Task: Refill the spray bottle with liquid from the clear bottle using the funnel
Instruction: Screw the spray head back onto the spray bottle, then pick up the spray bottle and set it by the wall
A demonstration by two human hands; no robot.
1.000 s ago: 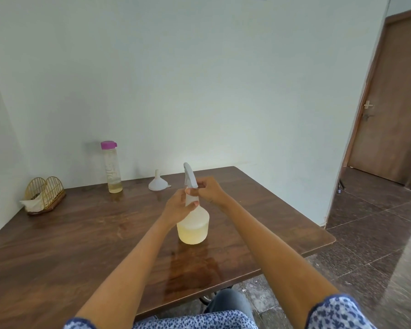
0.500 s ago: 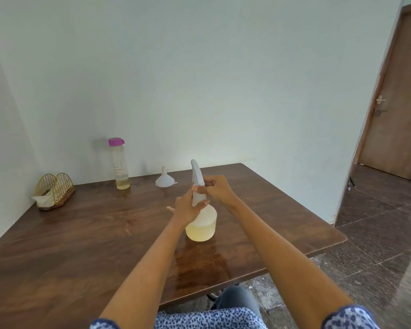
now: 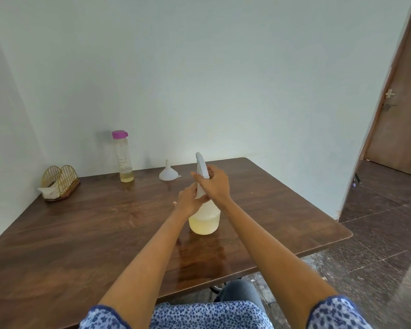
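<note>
A translucent spray bottle (image 3: 204, 220) with pale yellow liquid in its lower part stands upright on the wooden table (image 3: 81, 233). Its white spray head (image 3: 201, 166) sticks up above my hands. My right hand (image 3: 215, 184) grips the spray head from the right. My left hand (image 3: 188, 198) holds the bottle's neck from the left. A tall clear bottle (image 3: 123, 157) with a purple cap and a little yellowish liquid stands at the back of the table. A white funnel (image 3: 167, 172) sits upside down to its right.
A gold wire napkin holder (image 3: 58, 182) with a tissue stands at the table's back left corner against the wall. The table's right edge drops to a dark tiled floor (image 3: 377, 233). A brown door (image 3: 403, 115) is at the far right.
My right hand has shifted a little higher on the spray head and my left hand has turned at the neck. The bottle stays in place; the camera has swung slightly.
</note>
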